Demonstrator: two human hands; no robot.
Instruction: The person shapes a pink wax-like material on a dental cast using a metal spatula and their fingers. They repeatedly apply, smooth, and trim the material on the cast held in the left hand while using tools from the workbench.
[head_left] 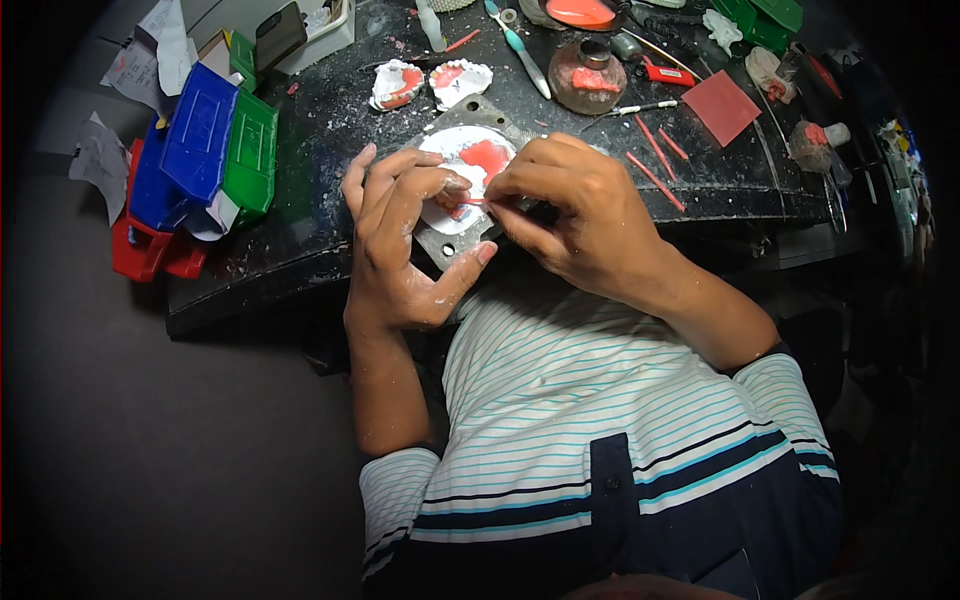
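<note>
A metal flask half [433,243] sits at the table's near edge, filled with white plaster [436,148] that carries a patch of pink-red wax [485,158]. Over its left side curves my left hand [400,235], thumb and fingers apart. Its index fingertip comes close to the plaster; whether it touches is unclear. My right hand [580,205] reaches in from the right, thumb and forefinger pinching a thin red wax stick [476,201] low over the plaster. My fingers partly cover the flask and the plaster.
Two plaster dental models [460,84] with red wax lie beyond the flask. A toothbrush [518,50], a round glass burner [588,88], loose wax sticks [655,182] and a wax sheet [722,108] lie at the right. Blue bins [200,130] and green bins [250,155] stand left.
</note>
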